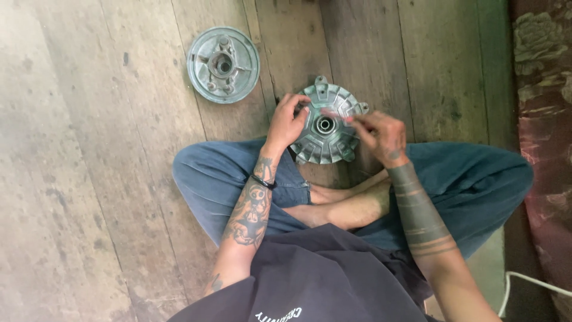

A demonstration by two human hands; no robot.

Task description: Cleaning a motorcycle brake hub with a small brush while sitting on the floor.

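A round grey metal hub [326,127] with ribs and a centre hole rests on the wooden floor just beyond my crossed legs. My left hand [285,123] grips its left rim, fingers curled over the edge. Over the hub's right side, my right hand [381,135] pinches a small thin pale piece [335,113] between its fingertips. What that piece is cannot be made out.
A second round grey metal plate [223,64] with a centre boss lies on the floor planks at the upper left. A dark red patterned cloth [545,119] runs along the right edge. A white cable [536,283] lies at the lower right.
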